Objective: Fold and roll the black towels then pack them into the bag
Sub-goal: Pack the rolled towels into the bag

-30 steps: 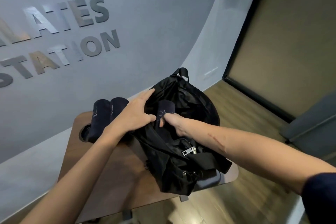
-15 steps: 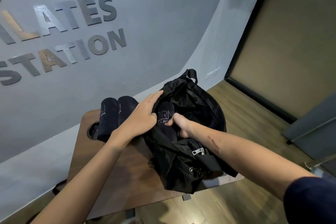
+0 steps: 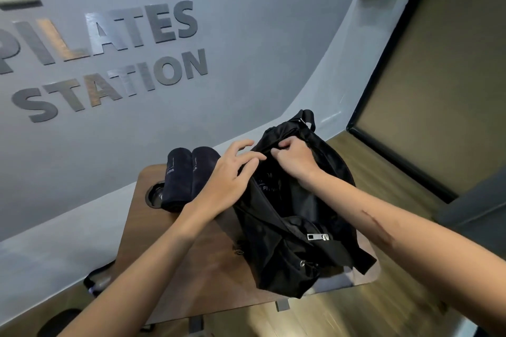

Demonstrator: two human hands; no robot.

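Towels: two rolled black ones (image 3: 189, 175) lie side by side on the wooden table (image 3: 169, 268), touching each other, at approx 9 o'clock from the bag (image 3: 295, 230). Long axes run 12-to-6, tipped slightly toward 1. A third roll (image 3: 269, 186) w/ pale lettering sits inside the bag's open mouth, partly hidden.

Left hand (image 3: 228, 180) is the nearer one: its wrist lies over the near end of the right-hand roll, fingers spread and relaxed, tips resting on the bag's left rim, gripping nothing. Right hand (image 3: 294, 159) is at the far rim, approx 12 o'clock on the bag, fingers curled and pinching the fabric there, prob. holding the mouth open.

Judgement: next roll lies at 9–10 o'clock from the left fingers, so that hand would swing back and wrap across the roll's short axis; the right looks set to keep the opening wide.
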